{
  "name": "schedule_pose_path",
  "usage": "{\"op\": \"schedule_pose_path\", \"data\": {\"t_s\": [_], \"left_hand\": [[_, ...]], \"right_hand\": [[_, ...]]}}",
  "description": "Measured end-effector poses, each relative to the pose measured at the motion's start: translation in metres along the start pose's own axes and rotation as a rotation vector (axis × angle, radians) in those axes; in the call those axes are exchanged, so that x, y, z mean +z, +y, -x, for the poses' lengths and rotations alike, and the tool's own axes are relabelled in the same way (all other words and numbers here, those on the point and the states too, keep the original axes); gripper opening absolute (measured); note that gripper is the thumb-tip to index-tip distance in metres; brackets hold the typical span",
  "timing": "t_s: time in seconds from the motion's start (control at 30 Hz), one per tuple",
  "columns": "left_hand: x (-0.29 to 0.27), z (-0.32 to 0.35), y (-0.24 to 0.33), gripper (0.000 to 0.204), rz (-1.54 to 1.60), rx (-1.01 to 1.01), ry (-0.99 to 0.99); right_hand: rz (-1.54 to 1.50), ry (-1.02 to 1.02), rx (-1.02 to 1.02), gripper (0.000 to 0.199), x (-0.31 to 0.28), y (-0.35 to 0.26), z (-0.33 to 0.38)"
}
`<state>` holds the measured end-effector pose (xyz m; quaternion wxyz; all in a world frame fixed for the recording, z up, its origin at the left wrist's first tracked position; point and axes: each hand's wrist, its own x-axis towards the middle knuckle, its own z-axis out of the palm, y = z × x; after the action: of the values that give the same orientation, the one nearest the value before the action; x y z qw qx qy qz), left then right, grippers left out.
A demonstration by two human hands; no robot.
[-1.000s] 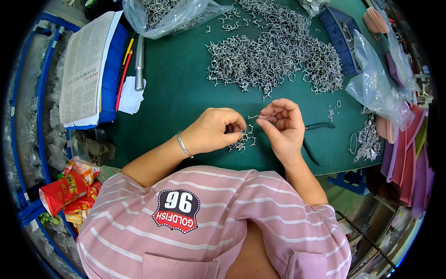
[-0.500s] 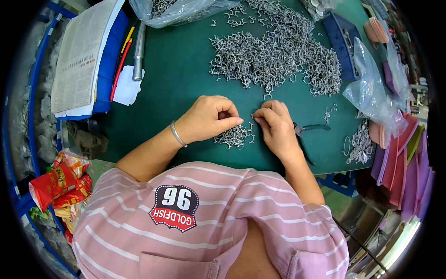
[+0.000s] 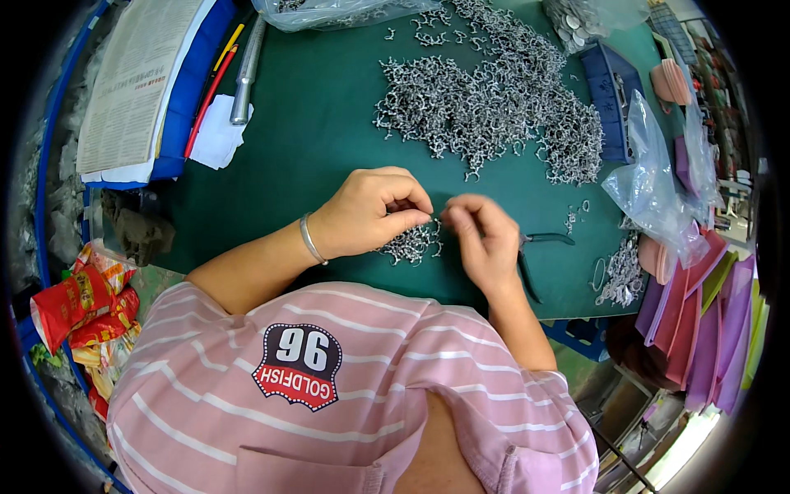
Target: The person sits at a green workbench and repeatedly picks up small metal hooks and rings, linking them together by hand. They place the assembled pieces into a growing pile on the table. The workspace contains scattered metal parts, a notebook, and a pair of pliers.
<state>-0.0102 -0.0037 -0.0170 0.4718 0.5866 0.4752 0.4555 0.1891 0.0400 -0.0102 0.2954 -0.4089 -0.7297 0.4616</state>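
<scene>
Fingertips of our left hand (image 3: 362, 216) form a narrow pinch at a small heap of silvery metal pieces (image 3: 414, 249) on the green table (image 3: 304, 123); our right hand (image 3: 485, 240) is just beside it, thumb and fingers close together, and we cannot tell whether either hand holds a piece. Much seems left: a large pile of similar pieces (image 3: 494, 107) spreads beyond our hands, far bigger than the small heap, though nothing shows us which pieces are finished. Our right hand is blurred, our left hand covers part of the small heap, single pieces are too small to make out, and the upper edge cuts off a plastic bag (image 3: 346, 15)
</scene>
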Motion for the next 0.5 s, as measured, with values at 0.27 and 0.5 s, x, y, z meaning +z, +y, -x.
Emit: {"op": "schedule_pose_path", "data": {"t_s": [0.27, 0.5], "left_hand": [[-0.003, 0.0, -0.009, 0.008, -0.201, 0.174, -0.085], [-0.002, -0.003, 0.003, 0.014, -0.137, -0.005, 0.012]], "right_hand": [[0.563, 0.147, -0.129, 0.01, -0.018, 0.022, -0.03], [0.35, 0.115, -0.131, 0.011, -0.011, 0.019, -0.025]]}}
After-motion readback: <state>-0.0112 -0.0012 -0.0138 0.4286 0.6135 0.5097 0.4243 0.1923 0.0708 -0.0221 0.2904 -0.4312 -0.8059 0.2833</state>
